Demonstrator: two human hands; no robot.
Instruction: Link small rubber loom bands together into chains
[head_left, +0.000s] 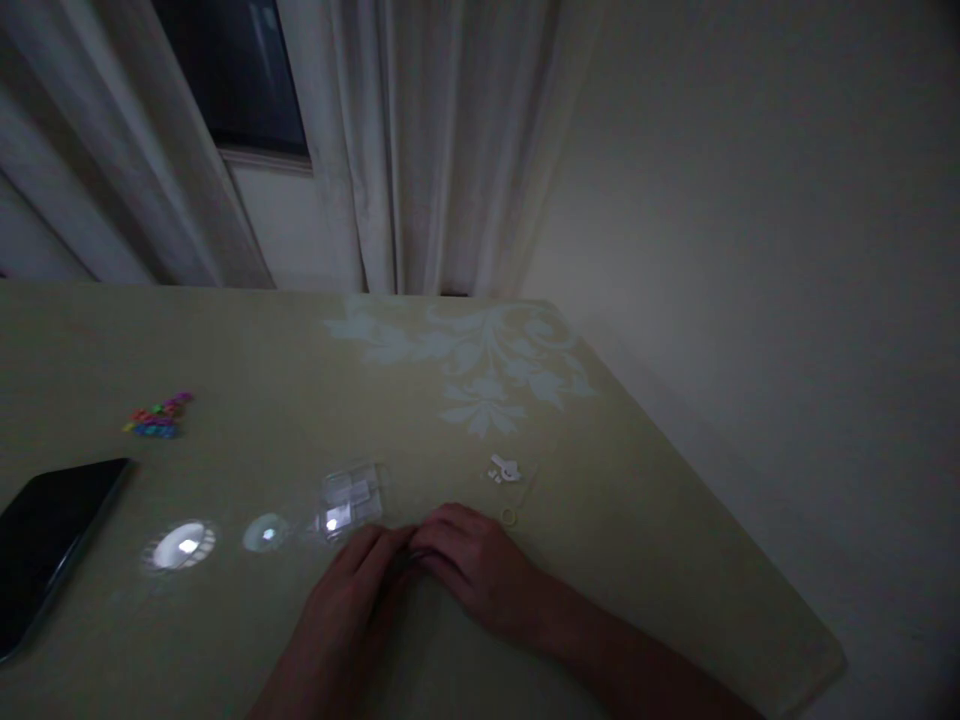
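Note:
My left hand (352,580) and my right hand (472,560) meet low over the table, fingertips together. Both have their fingers closed in a pinch, and whatever lies between them is hidden by the fingers and the dim light. Just beyond my left hand lies a clear plastic piece with rectangular sections (351,500). Beyond my right hand are a small white plastic part (506,468) with tiny white bits beside it, and a small pale ring (508,516).
Left of my hands lie a clear round disc (266,533) and a larger shiny clear round piece (181,546). A black tablet-like device (52,530) rests at the left edge. Small colourful pieces (159,416) form a pile farther back. Curtains (420,150) hang behind the table (262,370).

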